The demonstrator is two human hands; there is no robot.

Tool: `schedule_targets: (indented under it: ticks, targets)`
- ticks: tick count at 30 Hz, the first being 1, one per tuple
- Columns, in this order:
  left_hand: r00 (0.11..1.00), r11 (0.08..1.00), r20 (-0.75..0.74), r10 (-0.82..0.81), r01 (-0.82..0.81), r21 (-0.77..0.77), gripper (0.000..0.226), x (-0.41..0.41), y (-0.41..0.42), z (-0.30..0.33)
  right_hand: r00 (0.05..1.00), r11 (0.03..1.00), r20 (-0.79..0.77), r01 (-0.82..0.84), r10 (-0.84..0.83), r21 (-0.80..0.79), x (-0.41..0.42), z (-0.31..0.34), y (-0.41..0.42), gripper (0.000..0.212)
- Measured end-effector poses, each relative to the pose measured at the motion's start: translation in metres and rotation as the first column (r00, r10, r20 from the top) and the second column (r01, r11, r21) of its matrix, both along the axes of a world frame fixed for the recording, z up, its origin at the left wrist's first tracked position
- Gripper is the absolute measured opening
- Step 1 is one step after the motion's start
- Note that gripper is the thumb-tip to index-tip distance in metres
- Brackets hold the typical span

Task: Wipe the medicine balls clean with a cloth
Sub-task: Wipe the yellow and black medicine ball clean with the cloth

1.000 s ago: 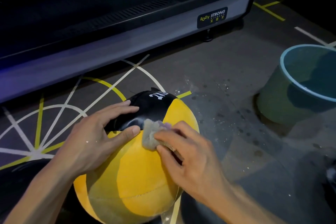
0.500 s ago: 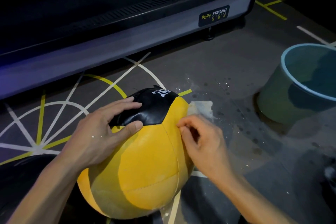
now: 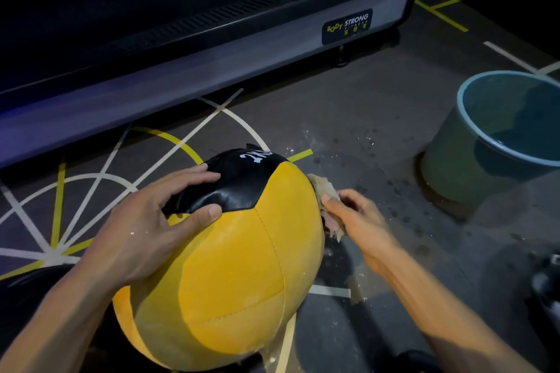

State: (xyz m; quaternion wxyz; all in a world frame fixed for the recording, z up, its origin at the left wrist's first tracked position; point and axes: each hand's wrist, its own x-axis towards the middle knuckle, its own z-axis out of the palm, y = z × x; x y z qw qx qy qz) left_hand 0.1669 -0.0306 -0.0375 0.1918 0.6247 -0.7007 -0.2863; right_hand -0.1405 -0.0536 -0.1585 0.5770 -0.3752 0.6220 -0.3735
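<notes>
Ball steadied on the floor, cloth pressed to its right side.

The yellow-and-black ball (image 3: pixel 236 266) sits on the floor (image 3: pixel 378 100); the left hand (image 3: pixel 145 227) lies spread on its top, grip released; the right hand (image 3: pixel 357 221) pinches the cloth (image 3: pixel 325 188) against the ball's right edge.

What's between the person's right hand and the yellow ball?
In the head view, a crumpled cloth sits between the right hand and the ball's right side, pressed there by the fingers.
</notes>
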Motion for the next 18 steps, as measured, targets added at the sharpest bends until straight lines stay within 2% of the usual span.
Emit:
schedule_targets:
  ticks: [5,10,13,14,16,18]
  targets:
    - [1.0,1.0,0.004,-0.003,0.003,0.0,0.054,-0.002,-0.003,0.001,0.985,0.984,-0.055,0.161,-0.166,-0.073,-0.002,-0.003,-0.001,0.013]
    - [0.993,0.995,0.062,0.102,-0.102,-0.009,0.085,-0.01,-0.007,0.002,0.997,0.98,-0.048,0.053,-0.063,-0.194,0.01,0.007,0.01,0.017]
    - [0.986,0.989,0.072,0.149,-0.149,-0.006,0.075,-0.018,-0.012,0.003,0.996,0.951,-0.069,0.036,-0.06,-0.306,0.008,0.01,0.021,0.016]
    - [0.987,0.989,0.068,0.146,-0.146,-0.003,0.07,-0.019,-0.014,0.003,0.995,0.942,-0.092,0.01,-0.043,-0.336,0.008,0.008,0.027,0.025]
    - [0.989,0.989,-0.013,0.149,-0.149,0.021,0.064,-0.016,-0.018,0.004,0.986,0.924,-0.164,-0.052,-0.011,-0.379,0.007,0.007,0.037,0.045]
    - [0.973,0.987,-0.176,0.15,-0.137,0.084,0.06,-0.007,-0.019,0.006,0.973,0.924,-0.229,-0.083,-0.005,-0.374,0.006,0.003,0.039,0.044]
